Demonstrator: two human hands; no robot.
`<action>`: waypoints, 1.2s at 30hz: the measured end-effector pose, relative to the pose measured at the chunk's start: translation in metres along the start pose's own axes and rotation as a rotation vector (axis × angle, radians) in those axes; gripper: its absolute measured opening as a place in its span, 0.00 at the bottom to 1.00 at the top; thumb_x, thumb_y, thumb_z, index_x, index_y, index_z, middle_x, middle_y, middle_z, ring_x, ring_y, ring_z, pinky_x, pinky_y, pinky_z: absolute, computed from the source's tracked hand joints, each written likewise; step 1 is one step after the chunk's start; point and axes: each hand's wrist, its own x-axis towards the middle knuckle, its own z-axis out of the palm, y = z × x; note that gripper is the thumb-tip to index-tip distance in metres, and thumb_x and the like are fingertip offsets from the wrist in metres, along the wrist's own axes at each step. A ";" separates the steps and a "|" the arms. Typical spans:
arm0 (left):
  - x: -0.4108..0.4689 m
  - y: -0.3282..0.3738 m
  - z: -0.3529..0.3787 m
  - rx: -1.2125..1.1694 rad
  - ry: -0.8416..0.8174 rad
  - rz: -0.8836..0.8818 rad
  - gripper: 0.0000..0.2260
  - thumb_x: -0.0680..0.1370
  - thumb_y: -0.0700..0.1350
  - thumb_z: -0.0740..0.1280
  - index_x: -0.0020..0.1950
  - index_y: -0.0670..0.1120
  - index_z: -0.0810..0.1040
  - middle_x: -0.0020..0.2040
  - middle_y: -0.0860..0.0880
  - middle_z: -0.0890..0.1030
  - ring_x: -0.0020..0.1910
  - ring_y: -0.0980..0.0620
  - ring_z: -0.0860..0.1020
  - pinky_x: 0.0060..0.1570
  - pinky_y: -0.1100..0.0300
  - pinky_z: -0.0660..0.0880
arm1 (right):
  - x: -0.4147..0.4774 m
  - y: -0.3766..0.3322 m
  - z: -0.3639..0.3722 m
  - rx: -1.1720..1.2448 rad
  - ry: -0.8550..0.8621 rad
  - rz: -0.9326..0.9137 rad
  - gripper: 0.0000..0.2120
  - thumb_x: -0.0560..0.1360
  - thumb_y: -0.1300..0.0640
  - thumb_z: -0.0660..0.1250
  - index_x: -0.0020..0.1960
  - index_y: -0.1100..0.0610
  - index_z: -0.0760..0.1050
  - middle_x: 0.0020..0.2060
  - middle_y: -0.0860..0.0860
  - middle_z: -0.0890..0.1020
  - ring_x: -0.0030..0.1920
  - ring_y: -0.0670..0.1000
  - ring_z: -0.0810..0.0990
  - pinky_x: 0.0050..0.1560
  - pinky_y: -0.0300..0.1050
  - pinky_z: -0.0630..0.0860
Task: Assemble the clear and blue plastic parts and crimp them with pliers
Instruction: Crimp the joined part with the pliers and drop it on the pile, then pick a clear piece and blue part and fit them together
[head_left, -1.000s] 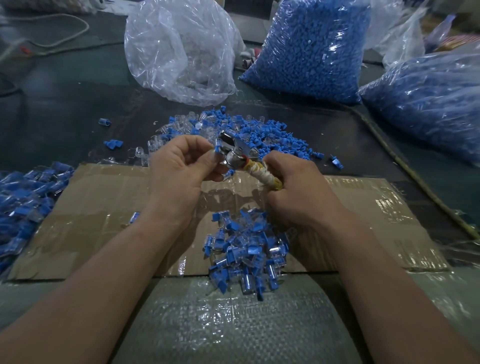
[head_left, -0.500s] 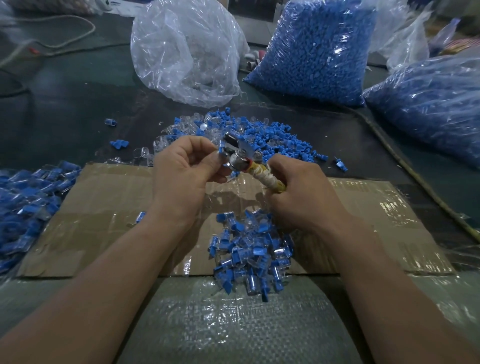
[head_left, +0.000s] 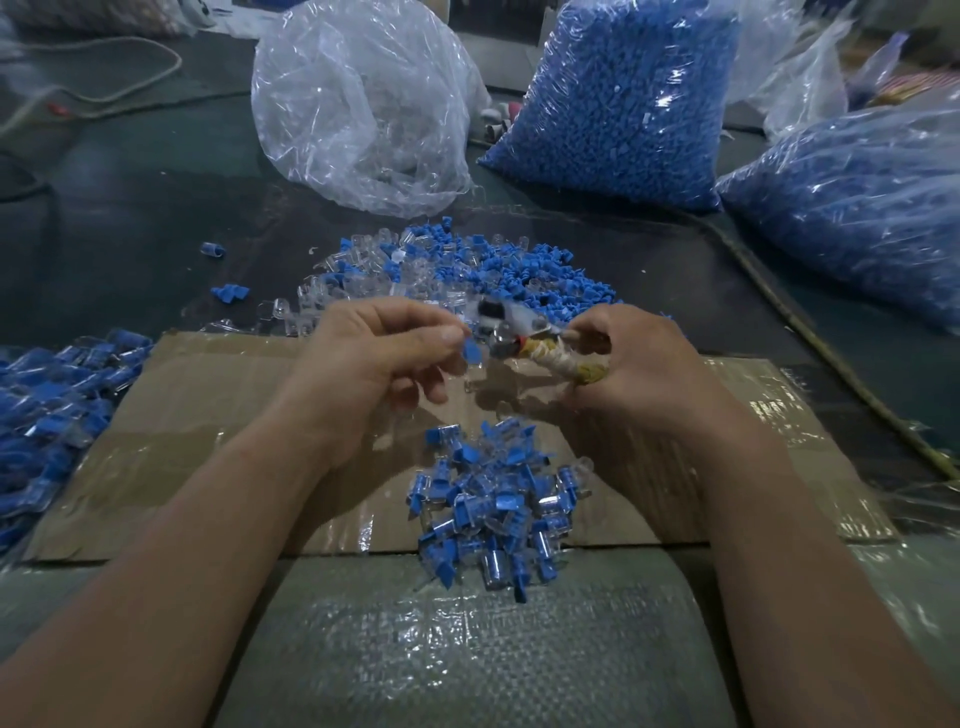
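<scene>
Pinching a blue plastic part (head_left: 471, 354) between thumb and forefinger, the left hand (head_left: 379, 358) holds it just left of the pliers (head_left: 511, 325), touching or nearly so. The right hand (head_left: 639, 364) is curled round the tape-wrapped handles. The pliers' long axis points leftward at the part, but the blurred head hides whether its jaws are apart. Assembled pieces (head_left: 493, 504) lie heaped nearer the person than the pliers.

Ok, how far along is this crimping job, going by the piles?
Done: a heap of joined clear-and-blue pieces on the cardboard, apparently another pile at the left edge. In hand: the left hand pinches a blue piece by the pliers, gripped by the right hand. Left: the loose heap behind, plus full bags of blue parts, so much remains.
</scene>
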 end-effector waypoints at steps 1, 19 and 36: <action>-0.001 0.001 0.000 0.032 -0.078 -0.020 0.03 0.64 0.43 0.70 0.36 0.46 0.82 0.31 0.48 0.81 0.25 0.56 0.75 0.25 0.67 0.71 | 0.000 0.001 -0.001 -0.012 -0.031 -0.001 0.19 0.64 0.50 0.75 0.51 0.52 0.74 0.46 0.49 0.76 0.48 0.49 0.74 0.49 0.46 0.72; 0.004 -0.004 -0.002 0.116 0.258 0.036 0.02 0.71 0.40 0.69 0.39 0.44 0.81 0.32 0.50 0.80 0.26 0.57 0.73 0.28 0.69 0.70 | -0.004 0.006 -0.007 -0.005 -0.291 0.034 0.32 0.55 0.42 0.78 0.56 0.46 0.69 0.45 0.38 0.68 0.51 0.45 0.69 0.52 0.44 0.68; 0.025 -0.019 -0.015 1.128 0.263 0.020 0.16 0.80 0.40 0.59 0.67 0.47 0.72 0.63 0.44 0.74 0.63 0.46 0.69 0.64 0.51 0.64 | -0.003 0.006 -0.005 0.146 -0.157 0.016 0.25 0.52 0.26 0.56 0.39 0.41 0.73 0.40 0.39 0.75 0.43 0.40 0.73 0.40 0.36 0.70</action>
